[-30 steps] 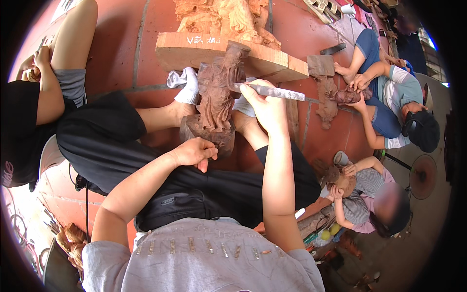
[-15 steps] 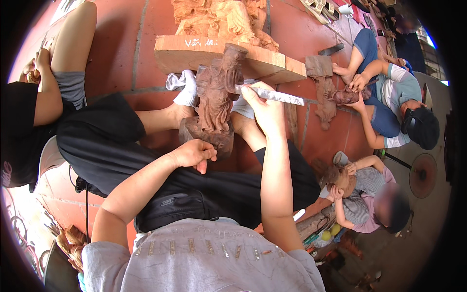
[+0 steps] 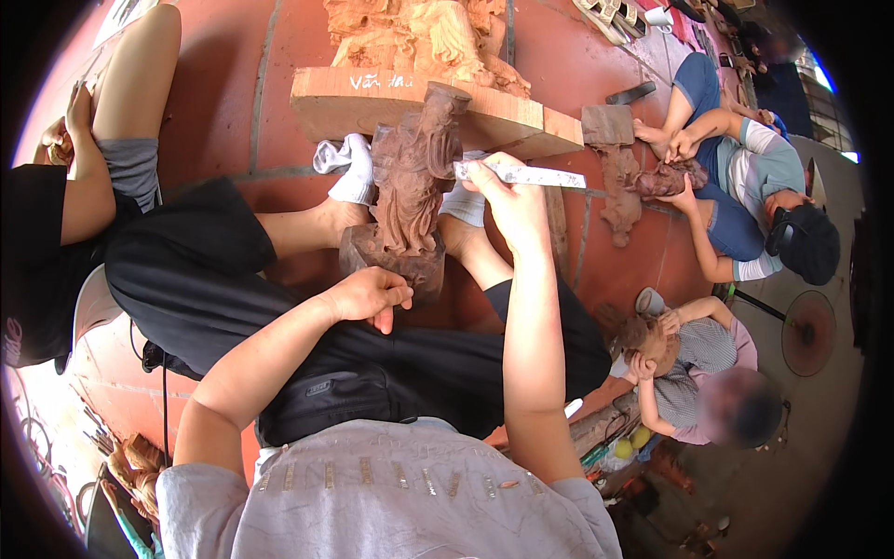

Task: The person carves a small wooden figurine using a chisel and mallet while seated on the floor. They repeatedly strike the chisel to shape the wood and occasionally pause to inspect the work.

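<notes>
A dark brown carved wooden statue (image 3: 407, 200) of a robed figure is between my feet, its block base toward me. My left hand (image 3: 368, 296) rests against the near side of that base, fingers curled on it; the contact is partly hidden. In my right hand (image 3: 510, 200) is a flat, pale strip of sandpaper (image 3: 549, 177), pinched between thumb and fingers. One end of the strip reaches the statue's upper right side, and the other sticks out to the right.
Beyond the statue stands a larger pale wood carving (image 3: 419, 42) on a thick plank base (image 3: 433, 116). Another dark statue (image 3: 615, 177) lies on the red tile floor (image 3: 219, 102) to the right. Co-workers handle carvings at the right; another person sits at the left.
The strip in my right hand has shifted slightly right and turned a little flatter. My left hand stays by the base. At right, a co-worker's hand has moved off a carving.
</notes>
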Motion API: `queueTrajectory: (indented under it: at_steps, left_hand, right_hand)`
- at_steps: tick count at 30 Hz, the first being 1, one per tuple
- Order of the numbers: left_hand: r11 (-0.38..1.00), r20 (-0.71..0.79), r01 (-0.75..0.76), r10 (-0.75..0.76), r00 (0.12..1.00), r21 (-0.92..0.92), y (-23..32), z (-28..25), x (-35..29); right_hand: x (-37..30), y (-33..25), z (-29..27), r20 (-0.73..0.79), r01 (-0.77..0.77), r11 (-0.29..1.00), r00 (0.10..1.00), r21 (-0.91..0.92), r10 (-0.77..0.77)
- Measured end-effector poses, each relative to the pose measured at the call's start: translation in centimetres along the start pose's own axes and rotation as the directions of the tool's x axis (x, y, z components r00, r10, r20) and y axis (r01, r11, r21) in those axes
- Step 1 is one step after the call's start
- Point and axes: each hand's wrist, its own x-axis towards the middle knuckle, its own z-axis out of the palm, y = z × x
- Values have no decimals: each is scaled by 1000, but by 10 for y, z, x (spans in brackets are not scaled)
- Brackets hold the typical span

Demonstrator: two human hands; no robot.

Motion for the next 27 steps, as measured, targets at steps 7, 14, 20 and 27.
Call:
queueTrajectory:
  at_steps: [7,14,20,27]
  left_hand:
    - [1000,-9,9,-9,1000,14,-1,1,-2]
    - [1000,-10,-3,4,1000,24,0,0,-1]
    - [1000,-13,-17,17,1000,26,0,1,-1]
    - [1000,-14,-1,1,1000,13,1,0,-1]
  right_hand:
    - [12,-7,-11,159,-72,991,983,-112,89]
    - [9,-17,-9,142,3,992,990,-127,15]
    - [15,-6,-12,155,-27,991,987,-131,47]
    - [18,-8,-14,169,-33,988,984,-151,59]
